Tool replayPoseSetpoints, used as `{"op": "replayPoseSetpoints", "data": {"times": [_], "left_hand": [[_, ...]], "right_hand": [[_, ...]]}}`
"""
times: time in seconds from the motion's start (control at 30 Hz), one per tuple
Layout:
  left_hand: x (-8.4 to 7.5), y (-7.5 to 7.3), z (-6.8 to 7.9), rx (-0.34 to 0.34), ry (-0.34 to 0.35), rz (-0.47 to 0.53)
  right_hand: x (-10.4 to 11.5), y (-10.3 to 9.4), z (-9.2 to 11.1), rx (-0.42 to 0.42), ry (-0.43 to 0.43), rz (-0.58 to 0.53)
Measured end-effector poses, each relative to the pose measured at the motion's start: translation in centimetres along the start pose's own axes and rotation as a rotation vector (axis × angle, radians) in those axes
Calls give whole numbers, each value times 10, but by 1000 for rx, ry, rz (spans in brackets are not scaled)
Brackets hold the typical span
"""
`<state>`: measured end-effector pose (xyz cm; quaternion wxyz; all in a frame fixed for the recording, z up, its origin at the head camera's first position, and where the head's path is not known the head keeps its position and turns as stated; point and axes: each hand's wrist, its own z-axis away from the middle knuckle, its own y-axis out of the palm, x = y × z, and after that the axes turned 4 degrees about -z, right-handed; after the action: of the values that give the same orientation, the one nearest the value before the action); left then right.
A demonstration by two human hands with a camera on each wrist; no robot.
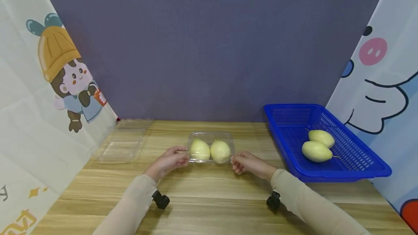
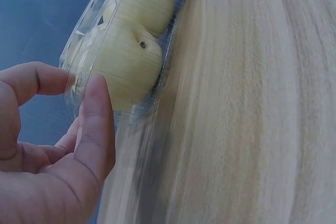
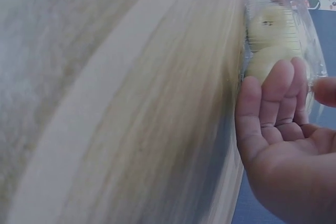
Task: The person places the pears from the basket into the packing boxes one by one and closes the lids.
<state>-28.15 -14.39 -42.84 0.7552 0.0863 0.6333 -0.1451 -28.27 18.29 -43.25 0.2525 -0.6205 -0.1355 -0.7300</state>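
- Left hand (image 1: pixel 168 163): pinches the left end of the clear container (image 1: pixel 210 136) between thumb and fingers.
- Right hand (image 1: pixel 249 164): pinches the right end, thumb against fingertips at the rim.
- Container sits between both hands, at mid-table; two pale yellow fruits (image 1: pixel 220 151) lie side by side inside.
- Blue basket (image 1: pixel 330 176), right side of wooden table (image 1: pixel 209 200): holds two more fruits (image 1: pixel 316 151), touching each other.
- Clear plastic packaging (image 1: pixel 122 146): at table's far left, well apart from left hand.
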Motion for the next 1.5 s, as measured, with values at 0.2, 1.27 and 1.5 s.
{"op": "replayPoseSetpoints", "data": {"times": [0.2,1.27,1.5], "left_hand": [[-2,0,0,-6,-2,18],[2,-5,-3,17,-4,43],[0,-5,-2,12,-17,35]], "right_hand": [[0,1,0,-11,15,-5],[0,3,-1,-6,29,-32],[1,4,1,-9,19,-44]]}}
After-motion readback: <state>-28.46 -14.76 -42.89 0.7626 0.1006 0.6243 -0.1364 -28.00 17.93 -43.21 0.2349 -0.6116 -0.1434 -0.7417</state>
